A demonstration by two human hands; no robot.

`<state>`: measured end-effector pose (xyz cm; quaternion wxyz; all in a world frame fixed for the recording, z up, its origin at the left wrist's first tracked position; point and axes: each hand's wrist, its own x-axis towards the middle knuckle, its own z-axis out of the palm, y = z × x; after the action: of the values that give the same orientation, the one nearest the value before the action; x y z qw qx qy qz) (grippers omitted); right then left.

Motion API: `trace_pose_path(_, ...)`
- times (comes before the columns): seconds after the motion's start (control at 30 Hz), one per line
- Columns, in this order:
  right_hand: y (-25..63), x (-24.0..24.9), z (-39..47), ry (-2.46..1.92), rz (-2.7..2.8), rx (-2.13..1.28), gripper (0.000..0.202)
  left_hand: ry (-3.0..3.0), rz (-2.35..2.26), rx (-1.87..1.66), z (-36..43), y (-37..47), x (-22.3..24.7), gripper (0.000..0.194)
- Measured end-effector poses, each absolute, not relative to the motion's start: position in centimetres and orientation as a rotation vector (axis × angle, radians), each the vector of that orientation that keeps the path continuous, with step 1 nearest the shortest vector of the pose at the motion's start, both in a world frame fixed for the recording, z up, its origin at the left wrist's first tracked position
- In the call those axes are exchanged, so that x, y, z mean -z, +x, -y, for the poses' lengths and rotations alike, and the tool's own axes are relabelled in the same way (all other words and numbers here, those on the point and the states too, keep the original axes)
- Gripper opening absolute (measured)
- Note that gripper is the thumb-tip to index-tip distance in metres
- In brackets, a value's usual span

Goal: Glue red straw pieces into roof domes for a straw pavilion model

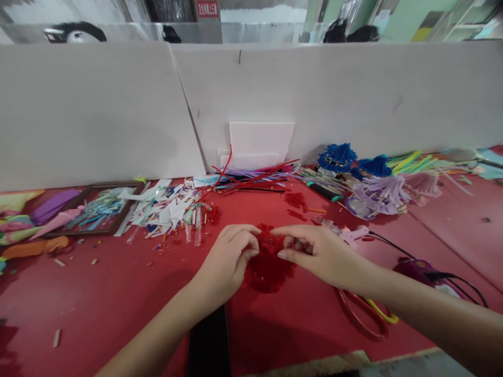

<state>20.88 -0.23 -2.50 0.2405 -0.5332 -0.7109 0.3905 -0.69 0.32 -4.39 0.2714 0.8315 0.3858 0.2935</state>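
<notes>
Low over the middle of the red table is a fluffy dark red piece [270,272], round and fringed, with a smaller red tuft at its top. My left hand [234,254] touches the tuft from the left, its thumb and fingers curled together. From the right, my right hand [314,251] pinches at the same tuft, index finger stretched over it and thumb below. The fingertips of both hands are close together. The spot where they meet the red material is small and partly hidden.
Red-handled scissors [363,314] lie under my right forearm, near a purple device [422,272] with black cables. Blue [338,157] and lilac fringed pieces [379,193] stand back right. Paper scraps [168,207] and a framed tray [128,214] are left. A black object [210,343] lies in front.
</notes>
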Motion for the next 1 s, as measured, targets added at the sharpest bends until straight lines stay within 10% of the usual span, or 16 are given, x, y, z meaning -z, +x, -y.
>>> trace_pose_path(1.0,20.6,2.1,0.1,-1.331,2.153,-0.862,0.017,2.239,-1.004,-0.818,-2.2,0.5,4.8,0.015)
